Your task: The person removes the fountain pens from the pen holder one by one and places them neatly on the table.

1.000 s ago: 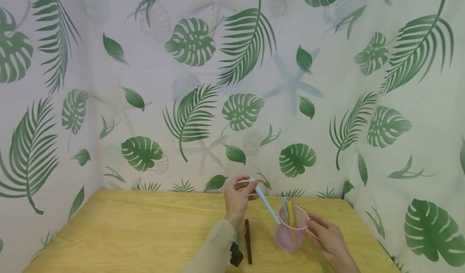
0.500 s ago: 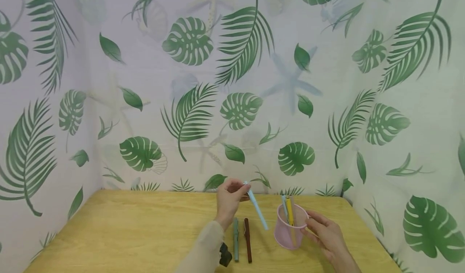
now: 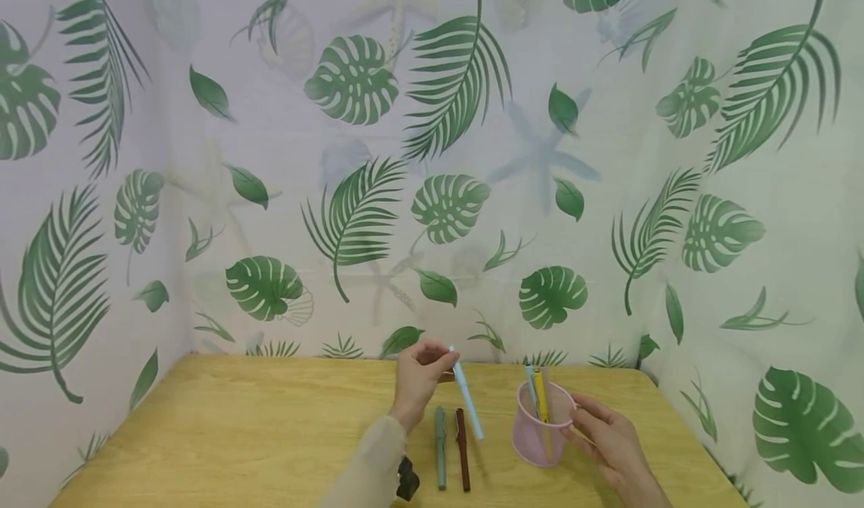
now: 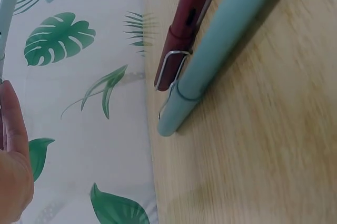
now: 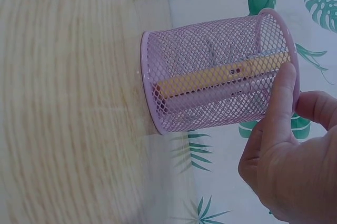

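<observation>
Between thumb and fingers, my left hand (image 3: 417, 379) pinches a light blue pen (image 3: 468, 401) near its top end. The pen slants down to the right, its lower end over the dark red pen's right side. My right hand (image 3: 610, 444) grips the rim of a pink mesh pen holder (image 5: 210, 39), which stands upright on the table. Inside the holder are a yellow pen (image 3: 541, 394), a light blue one (image 3: 530, 382) and a pale pinkish one. A grey-green pen (image 4: 221, 39) and a dark red pen (image 4: 184, 23), both with metal clips, lie side by side on the table.
The wooden tabletop (image 3: 270, 425) ends at a leaf-patterned cloth (image 3: 378, 230) behind it, with similar cloth at both sides. A black device (image 3: 407, 479) sits at the left sleeve (image 3: 367, 459).
My left hand has moved left with the light blue pen, taking its lower end away from the holder's rim. The grey-green pen has come into view. My right hand stays at the rim.
</observation>
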The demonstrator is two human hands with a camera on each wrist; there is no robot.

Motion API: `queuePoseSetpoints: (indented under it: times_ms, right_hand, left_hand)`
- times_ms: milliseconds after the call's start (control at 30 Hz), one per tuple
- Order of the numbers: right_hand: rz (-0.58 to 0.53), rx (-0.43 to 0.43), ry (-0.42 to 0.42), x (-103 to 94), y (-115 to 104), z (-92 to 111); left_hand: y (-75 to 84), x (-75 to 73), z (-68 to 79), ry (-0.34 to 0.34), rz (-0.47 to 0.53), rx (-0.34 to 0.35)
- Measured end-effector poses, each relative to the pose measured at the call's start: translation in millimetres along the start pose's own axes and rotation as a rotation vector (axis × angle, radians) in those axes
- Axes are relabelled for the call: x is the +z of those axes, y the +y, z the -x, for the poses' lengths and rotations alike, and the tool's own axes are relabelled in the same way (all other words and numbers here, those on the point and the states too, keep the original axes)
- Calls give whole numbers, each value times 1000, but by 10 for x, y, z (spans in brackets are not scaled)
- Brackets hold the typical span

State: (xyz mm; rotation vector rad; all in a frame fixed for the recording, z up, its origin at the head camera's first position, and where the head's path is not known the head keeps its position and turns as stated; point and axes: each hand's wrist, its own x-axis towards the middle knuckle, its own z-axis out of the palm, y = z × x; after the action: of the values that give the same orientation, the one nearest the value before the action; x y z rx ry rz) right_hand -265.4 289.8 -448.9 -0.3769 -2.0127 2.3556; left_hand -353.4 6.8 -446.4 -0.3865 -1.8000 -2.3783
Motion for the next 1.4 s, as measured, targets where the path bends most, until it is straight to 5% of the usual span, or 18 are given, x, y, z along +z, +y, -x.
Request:
queuePoseSetpoints:
  times_ms: [1000, 1200, 1400]
  right_hand:
    - [7, -7, 3, -90, -46, -24]
    - [4, -16, 7, -93, -49, -17]
    - [-1, -8, -20, -50, 5, -18]
  left_hand:
    - [23, -388, 84, -66, -169, -55]
    - [-1, -477, 109, -77, -245, -100]
    - [-25, -592, 182, -106, -278, -220]
